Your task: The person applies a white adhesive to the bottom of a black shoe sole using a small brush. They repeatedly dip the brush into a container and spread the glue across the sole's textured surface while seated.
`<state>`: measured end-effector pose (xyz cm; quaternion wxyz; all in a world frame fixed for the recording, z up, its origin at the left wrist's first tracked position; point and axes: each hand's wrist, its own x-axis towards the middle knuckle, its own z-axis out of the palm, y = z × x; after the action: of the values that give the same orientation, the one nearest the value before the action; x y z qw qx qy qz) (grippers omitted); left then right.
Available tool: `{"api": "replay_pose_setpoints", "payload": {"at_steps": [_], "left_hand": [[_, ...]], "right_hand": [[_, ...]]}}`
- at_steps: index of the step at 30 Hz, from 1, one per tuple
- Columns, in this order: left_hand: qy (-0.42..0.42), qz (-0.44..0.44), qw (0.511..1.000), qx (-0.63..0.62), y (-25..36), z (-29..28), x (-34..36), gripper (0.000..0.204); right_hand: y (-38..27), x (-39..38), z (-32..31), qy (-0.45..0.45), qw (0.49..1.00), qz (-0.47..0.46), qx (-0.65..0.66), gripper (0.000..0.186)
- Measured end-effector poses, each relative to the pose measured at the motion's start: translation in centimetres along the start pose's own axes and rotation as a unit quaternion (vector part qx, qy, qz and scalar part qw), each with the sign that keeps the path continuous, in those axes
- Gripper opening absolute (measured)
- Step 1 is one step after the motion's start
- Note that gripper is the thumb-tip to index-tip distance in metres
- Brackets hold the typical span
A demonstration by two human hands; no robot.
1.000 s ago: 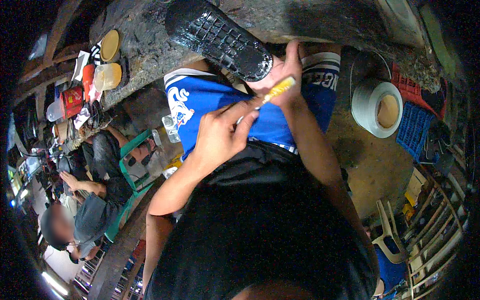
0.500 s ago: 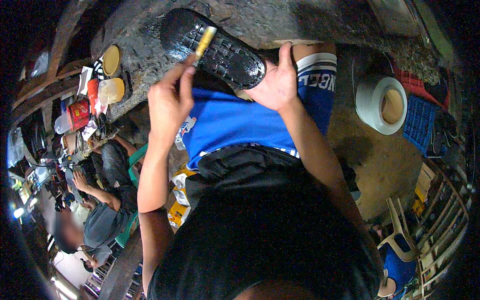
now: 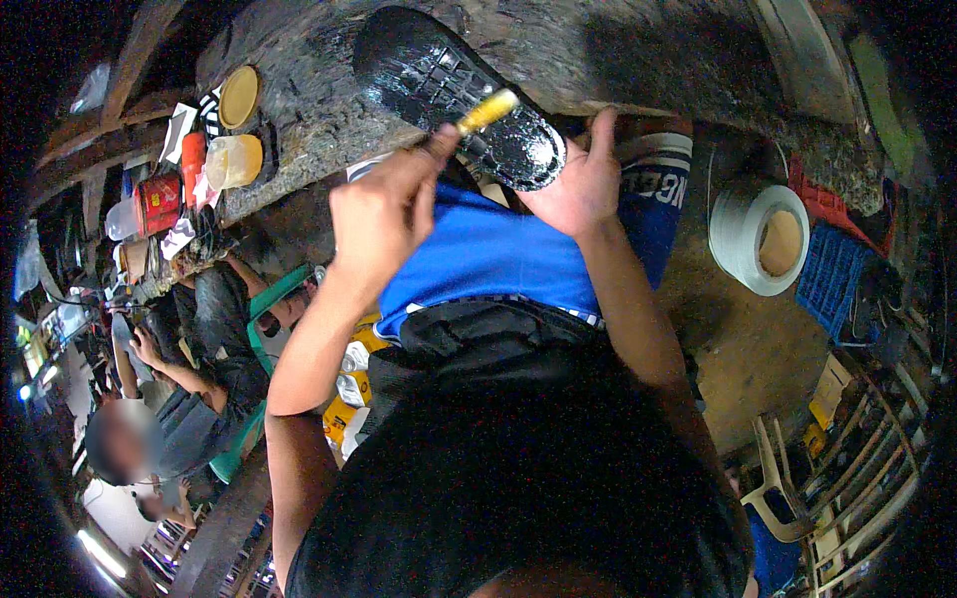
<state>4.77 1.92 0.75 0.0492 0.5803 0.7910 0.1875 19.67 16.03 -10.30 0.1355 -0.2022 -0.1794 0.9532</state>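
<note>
A black shoe sole, glossy and wet-looking with a grid of ridges, is tilted above my lap. My right hand holds it by the near right end, palm up, with the thumb standing free and the other fingers hidden beneath. In my closed left hand is a small brush with a yellow handle; its pale tip, a little blurred, lies over the near half of the sole. Whether the tip touches the surface I cannot tell.
A rough grey work surface lies beyond, bearing a tub of yellowish stuff, a round lid and a red can. To the right are a white strapping roll, a blue crate and a chair. Another person sits at left.
My left hand has carried the brush along the sole, rightward and toward its near end. The view has shifted slightly; my right hand keeps its hold on the sole.
</note>
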Motion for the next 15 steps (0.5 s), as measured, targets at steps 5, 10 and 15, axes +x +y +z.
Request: {"api": "replay_pose_setpoints", "payload": {"at_steps": [5,10,15], "left_hand": [[-0.092,-0.065,0.983,-0.146,0.4,0.0,-0.7,0.031],[0.036,-0.148,0.970,-0.189,-2.6,-0.2,1.6,0.025],[-0.073,-0.103,0.978,-0.168,-3.1,-1.3,2.4,0.023]], "right_hand": [[0.3,-0.1,-1.2,-0.021,0.992,0.018,0.127,0.078],[0.1,0.0,-0.8,-0.035,0.988,0.023,0.149,0.078],[0.2,0.2,-0.9,-0.048,0.985,0.027,0.165,0.081]]}}
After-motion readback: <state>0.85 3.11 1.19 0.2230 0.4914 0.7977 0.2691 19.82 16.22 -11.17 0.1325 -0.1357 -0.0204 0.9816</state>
